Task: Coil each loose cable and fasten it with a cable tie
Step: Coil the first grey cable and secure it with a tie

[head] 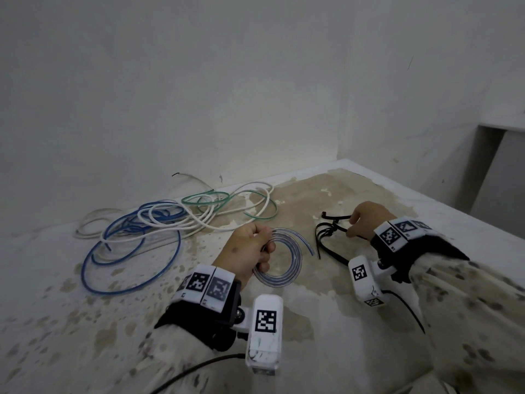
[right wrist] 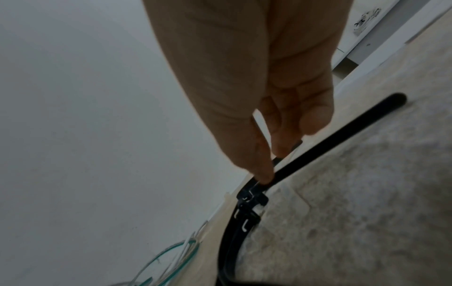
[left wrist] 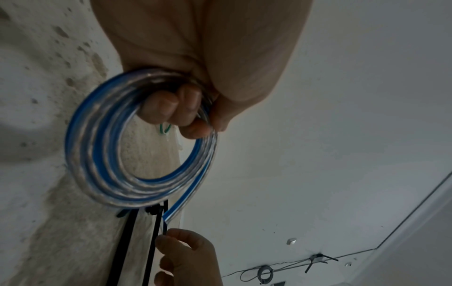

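Note:
My left hand (head: 257, 248) grips a coil of clear cable with a blue stripe (head: 287, 268), held just above the stained surface; its loose end curls out to the right. The left wrist view shows my fingers (left wrist: 171, 108) curled through the coil (left wrist: 102, 154). To the right, my right hand (head: 360, 223) pinches one black cable tie (head: 336, 217) out of a small bunch of black ties (head: 326, 237) lying on the surface. In the right wrist view my thumb and fingers (right wrist: 269, 154) pinch a tie strap near the tie heads (right wrist: 252, 201).
A tangle of loose blue, white and green cables (head: 159, 223) lies at the back left against the wall (head: 199, 95). The work surface (head: 326, 322) is stained and patchy, and its right edge (head: 483, 217) drops off beside a grey recess.

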